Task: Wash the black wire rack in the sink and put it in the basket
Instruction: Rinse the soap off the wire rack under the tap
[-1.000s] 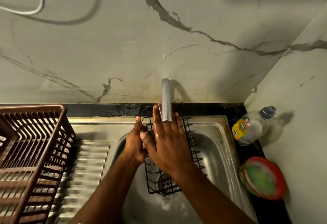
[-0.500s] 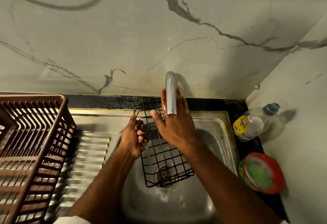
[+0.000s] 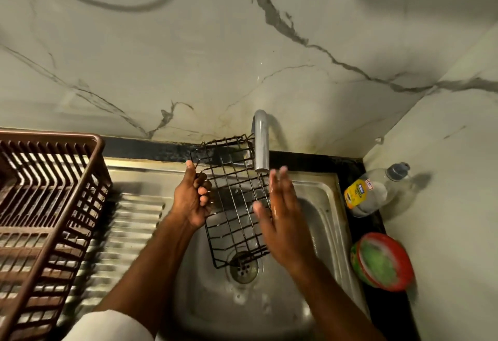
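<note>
Since a second ago the right hand [image 3: 280,222] has slid off the black wire rack [image 3: 234,206] and now lies flat-fingered along its right edge, so rubbing looks nearly done. The left hand [image 3: 192,200] is the grip, fingers curled round the rack's left edge. The rack tilts over the sink [image 3: 323,206], its long axis running from the drain up toward the tap [image 3: 260,149]
</note>
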`<state>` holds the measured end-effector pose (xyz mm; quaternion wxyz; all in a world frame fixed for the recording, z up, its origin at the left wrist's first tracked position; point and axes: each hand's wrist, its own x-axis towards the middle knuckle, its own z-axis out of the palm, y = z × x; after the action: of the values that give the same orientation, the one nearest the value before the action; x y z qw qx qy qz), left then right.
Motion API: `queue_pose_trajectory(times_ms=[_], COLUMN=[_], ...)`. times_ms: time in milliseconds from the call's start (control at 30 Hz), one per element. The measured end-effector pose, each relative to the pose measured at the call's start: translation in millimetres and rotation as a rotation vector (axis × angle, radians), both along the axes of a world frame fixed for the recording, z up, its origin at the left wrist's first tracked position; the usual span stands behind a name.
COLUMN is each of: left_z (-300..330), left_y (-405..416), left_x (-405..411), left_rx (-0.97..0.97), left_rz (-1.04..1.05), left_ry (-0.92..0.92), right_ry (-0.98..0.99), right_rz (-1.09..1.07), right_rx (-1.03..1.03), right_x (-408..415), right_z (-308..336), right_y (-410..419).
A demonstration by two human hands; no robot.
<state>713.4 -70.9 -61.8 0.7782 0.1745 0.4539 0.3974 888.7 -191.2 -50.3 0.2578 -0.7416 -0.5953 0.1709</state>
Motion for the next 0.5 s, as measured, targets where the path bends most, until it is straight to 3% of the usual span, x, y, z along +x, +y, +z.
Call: queue_pose_trajectory(times_ms=[100, 200, 333, 500], left_z=[2.9, -5.4, -17.0, -7.1], left_y=[-1.9, -5.6, -0.8, -6.2], left_x=[-5.3, -11.3, -19.0, -14.3], left_rx=[0.019, -0.002, -0.038, -0.062], left_rz=[-0.076, -0.11, -0.13, -0.2], left_ry=[-0.014, -0.146, -0.241, 0.065], right_ry=[0.542, 1.041, 1.214, 1.344], right_rz=[-0.135, -0.144, -0.152, -0.339], right_rx=[-0.16, -0.304, -0.507, -0.405], right_x=[9.7, 19.8, 15.4, -3.8], right_z=[35.0, 45.9, 29.3, 27.5], right_y=[40.2, 42.9, 20.2, -6.6])
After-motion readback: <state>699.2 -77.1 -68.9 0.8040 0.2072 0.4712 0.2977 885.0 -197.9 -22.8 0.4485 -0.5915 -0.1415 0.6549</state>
